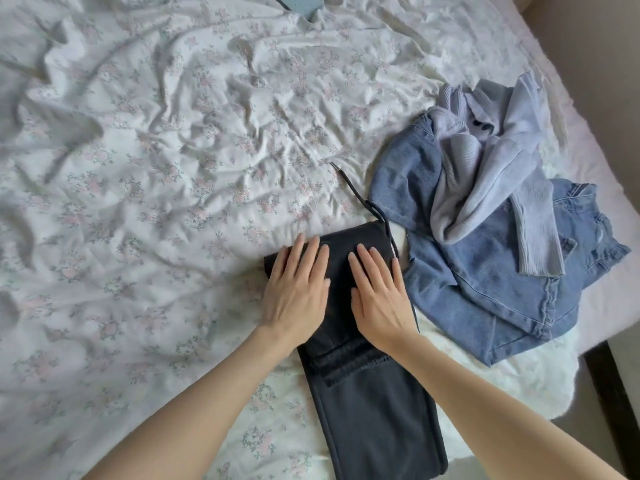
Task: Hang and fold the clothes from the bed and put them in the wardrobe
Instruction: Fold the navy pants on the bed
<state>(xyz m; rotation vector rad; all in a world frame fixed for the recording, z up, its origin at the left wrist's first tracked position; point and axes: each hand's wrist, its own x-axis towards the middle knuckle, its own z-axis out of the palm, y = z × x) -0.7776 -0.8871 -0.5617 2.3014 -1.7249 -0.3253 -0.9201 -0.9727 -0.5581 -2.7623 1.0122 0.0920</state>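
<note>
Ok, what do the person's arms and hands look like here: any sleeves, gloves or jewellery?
Both forearms are bare with no sleeve in view. The left hand and right hand wear no gloves, and no rings, watch or bracelets show. Fingernails look short and unpainted.

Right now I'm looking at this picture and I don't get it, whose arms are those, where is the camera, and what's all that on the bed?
There is no machine here. The camera sits on a person's head and looks forward and down, so the two bare arms are that person's own. The left hand and the right hand lie flat, fingers straight, on dark grey trousers folded lengthwise on the bed. They press the cloth; nothing is gripped. A dark drawstring trails from the trousers' far end. To the right, blue jeans lie in a heap with a pale lilac knit sweater on top. The floral bedsheet is wrinkled. At the top edge lies a light blue object, cut off, so I cannot name it.
</note>
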